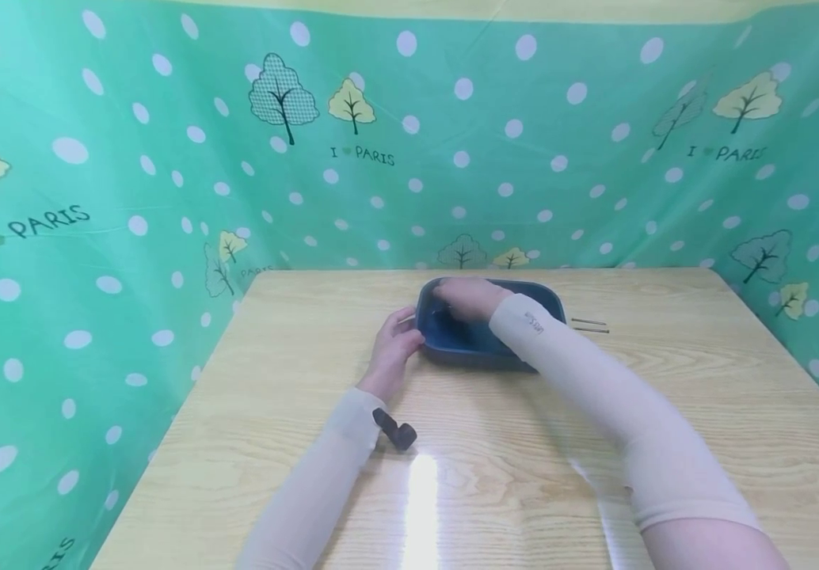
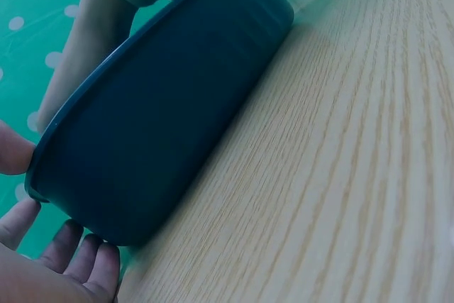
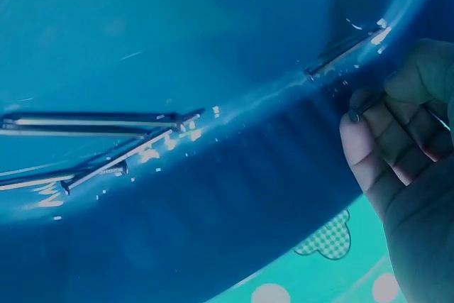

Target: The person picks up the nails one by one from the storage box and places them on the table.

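A dark blue basin [image 1: 477, 358] stands on the table. My left hand [image 1: 390, 352] holds its left end, the thumb at the rim and the fingers against the outer wall [image 2: 142, 140]. My right hand [image 1: 472, 299] reaches down inside the basin. In the right wrist view its thumb and forefinger pinch a nail [image 3: 365, 109], whose flat head shows at the fingertips. Several loose nails [image 3: 133, 150] lie across each other on the basin floor. Another nail [image 3: 345, 52] lies apart, closer to the right hand.
Two nails [image 1: 591, 329] lie on the wooden table [image 1: 666, 412] just right of the basin. A green dotted curtain [image 1: 452, 142] hangs behind the table and along its sides. A black strap [image 1: 397, 431] is on the left wrist.
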Action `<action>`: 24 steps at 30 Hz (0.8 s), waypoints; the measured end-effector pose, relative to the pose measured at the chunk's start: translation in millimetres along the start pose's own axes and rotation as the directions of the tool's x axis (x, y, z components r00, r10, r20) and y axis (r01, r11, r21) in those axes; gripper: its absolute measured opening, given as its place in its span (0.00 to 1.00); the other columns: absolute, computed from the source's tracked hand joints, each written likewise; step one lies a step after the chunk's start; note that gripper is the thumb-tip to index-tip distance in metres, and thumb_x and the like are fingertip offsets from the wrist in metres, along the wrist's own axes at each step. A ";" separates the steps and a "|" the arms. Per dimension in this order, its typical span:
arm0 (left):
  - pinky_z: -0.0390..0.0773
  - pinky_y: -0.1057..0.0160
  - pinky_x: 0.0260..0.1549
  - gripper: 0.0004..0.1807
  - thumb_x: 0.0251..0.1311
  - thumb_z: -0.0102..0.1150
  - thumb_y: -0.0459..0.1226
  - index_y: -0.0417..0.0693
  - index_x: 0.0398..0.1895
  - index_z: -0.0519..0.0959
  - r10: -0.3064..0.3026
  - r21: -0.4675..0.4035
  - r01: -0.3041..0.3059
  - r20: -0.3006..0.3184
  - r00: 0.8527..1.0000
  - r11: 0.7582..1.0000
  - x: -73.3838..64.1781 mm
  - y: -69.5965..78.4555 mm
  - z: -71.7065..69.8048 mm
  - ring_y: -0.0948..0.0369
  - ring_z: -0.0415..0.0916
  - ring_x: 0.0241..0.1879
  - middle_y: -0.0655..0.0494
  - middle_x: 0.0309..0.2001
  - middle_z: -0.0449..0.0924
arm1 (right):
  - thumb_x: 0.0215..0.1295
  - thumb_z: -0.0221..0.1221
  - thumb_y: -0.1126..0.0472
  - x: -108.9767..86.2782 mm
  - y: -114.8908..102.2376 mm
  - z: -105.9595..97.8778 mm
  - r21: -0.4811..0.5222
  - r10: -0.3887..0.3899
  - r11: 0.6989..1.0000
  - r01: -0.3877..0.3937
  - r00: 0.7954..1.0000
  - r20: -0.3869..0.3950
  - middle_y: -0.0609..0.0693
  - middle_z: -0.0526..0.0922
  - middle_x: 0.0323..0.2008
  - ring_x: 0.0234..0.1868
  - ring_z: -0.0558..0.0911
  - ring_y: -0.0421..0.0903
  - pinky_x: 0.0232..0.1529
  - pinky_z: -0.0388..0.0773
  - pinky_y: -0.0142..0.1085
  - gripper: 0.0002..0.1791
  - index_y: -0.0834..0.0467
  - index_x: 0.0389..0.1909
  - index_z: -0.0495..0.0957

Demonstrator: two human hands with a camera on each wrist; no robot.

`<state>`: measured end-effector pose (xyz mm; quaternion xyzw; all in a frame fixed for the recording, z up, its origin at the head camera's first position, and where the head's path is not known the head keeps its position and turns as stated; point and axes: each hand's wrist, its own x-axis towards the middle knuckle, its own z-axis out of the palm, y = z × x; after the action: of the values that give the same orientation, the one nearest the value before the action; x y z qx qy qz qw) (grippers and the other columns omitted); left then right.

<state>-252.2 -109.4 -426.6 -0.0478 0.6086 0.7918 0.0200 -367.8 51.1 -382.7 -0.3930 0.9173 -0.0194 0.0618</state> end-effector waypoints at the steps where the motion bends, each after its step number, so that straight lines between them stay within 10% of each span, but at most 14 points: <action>1: 0.71 0.55 0.55 0.34 0.49 0.51 0.23 0.42 0.64 0.66 0.001 0.001 -0.001 -0.001 1.000 1.000 0.5 -0.4 0.7 0.50 0.72 0.55 0.38 0.60 0.69 | 0.58 0.55 0.72 -1.5 0.4 -1.7 0.004 0.001 1.000 -0.001 1.000 0.001 0.43 0.82 0.41 0.44 0.80 0.44 0.52 0.76 0.40 0.23 0.47 0.51 0.79; 24: 0.71 0.52 0.56 0.33 0.49 0.50 0.22 0.42 0.64 0.67 0.027 0.007 -0.027 -0.010 1.000 1.000 1.4 -3.2 3.4 0.48 0.70 0.58 0.38 0.60 0.69 | 0.56 0.58 0.68 -28.9 13.4 -28.2 0.031 -0.010 0.999 0.012 0.998 -0.067 0.46 0.79 0.33 0.34 0.77 0.45 0.40 0.77 0.38 0.09 0.52 0.36 0.78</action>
<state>-253.5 -105.4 -428.9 -0.0433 0.6119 0.7897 0.0063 -361.2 80.9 -353.0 -0.3960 0.9163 -0.0473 0.0374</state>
